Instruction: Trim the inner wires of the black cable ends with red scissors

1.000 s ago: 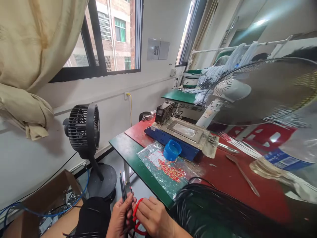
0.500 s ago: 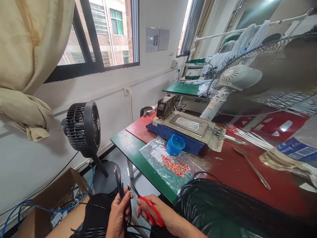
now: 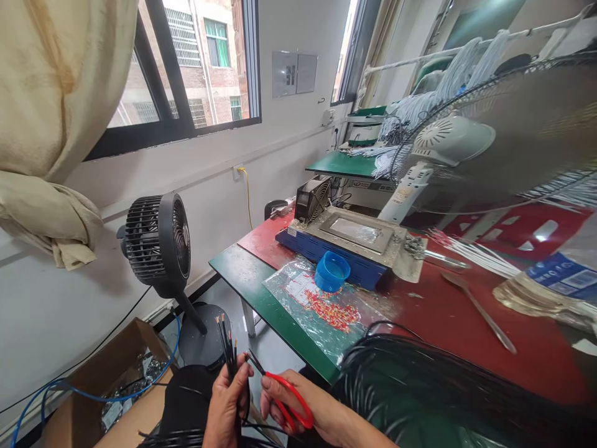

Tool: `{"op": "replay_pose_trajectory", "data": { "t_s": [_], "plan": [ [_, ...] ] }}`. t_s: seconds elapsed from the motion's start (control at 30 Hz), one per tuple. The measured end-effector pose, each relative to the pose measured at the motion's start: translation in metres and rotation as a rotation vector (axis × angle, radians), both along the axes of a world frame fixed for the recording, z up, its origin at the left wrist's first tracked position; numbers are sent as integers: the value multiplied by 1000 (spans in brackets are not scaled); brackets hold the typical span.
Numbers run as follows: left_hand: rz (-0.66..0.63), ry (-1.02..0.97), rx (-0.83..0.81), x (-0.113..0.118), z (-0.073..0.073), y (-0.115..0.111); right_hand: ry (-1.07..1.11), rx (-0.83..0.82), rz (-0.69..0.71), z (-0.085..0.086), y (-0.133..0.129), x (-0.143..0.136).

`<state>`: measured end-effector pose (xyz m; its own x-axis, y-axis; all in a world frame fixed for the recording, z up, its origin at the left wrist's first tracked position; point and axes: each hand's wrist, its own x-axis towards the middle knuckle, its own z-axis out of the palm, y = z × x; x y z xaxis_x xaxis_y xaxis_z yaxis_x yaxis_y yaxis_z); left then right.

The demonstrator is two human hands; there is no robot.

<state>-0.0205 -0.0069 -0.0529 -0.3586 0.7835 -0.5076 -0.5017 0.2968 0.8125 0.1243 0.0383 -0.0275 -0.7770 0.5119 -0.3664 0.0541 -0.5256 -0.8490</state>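
A small bunch of black cables (image 3: pixel 227 348) stands upright in my left hand (image 3: pixel 228 392), whose fingers are wrapped round it. Bare copper and red ends show at the cables' tips. My right hand (image 3: pixel 280 395) grips red-handled scissors (image 3: pixel 295 398). Their dark blades point up and left, close to my left fingertips. Whether the blades touch a cable I cannot make out. More black cable lies across my lap below the hands. A large coil of black cable (image 3: pixel 396 373) rests on the table to the right of my right hand.
On the red and green table (image 3: pixel 252 280) lie a plastic bag with red and yellow bits (image 3: pixel 333 314), a blue cup (image 3: pixel 332 272), a blue heating unit (image 3: pixel 336 261) and a metal spoon (image 3: pixel 480 311). A black fan (image 3: pixel 158 242) and a cardboard box (image 3: pixel 116 354) stand left.
The view has shifted slightly. Both hands keep their holds; the scissors and cables have barely moved relative to each other.
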Motion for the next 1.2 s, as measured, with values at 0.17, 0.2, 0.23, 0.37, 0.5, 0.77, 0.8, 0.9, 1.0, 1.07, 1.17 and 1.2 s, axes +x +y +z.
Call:
{"op": "replay_pose_trajectory", "data": {
  "t_s": [0.17, 0.2, 0.23, 0.37, 0.5, 0.77, 0.8, 0.9, 1.0, 1.07, 1.17, 1.2],
  "plan": [
    [-4, 77, 16, -1, 5, 0, -7, -18, 14, -1, -2, -1],
    [-13, 94, 22, -1, 5, 0, -12, -21, 15, -1, -2, -1],
    [-22, 107, 29, -2, 4, 0, -13, -27, -1, 0, -1, -1],
    [9, 110, 31, -2, -4, -1, 33, -52, -288, 5, 10, 1],
    [40, 88, -27, -2, -6, -3, -6, 215, -304, 7, 15, 4],
    [-61, -167, -49, 7, 20, -7, -247, 875, -209, -5, -15, -5],
    [-50, -204, -39, 10, 22, -7, -249, 908, -208, -6, -16, -6],
    [-30, -261, -19, 18, 27, -8, -246, 980, -228, -10, -20, -8],
    [-37, -262, -39, 17, 29, -10, -242, 984, -294, -5, -22, -8],
    [-40, -280, -25, 11, 26, -11, -213, 959, -354, 9, -22, -5],
    [-114, -326, 16, -3, 13, -8, -129, 889, -467, 47, -16, 16],
    [-147, -323, 20, -7, 7, -5, -103, 842, -527, 64, -13, 29]
  ]
}}
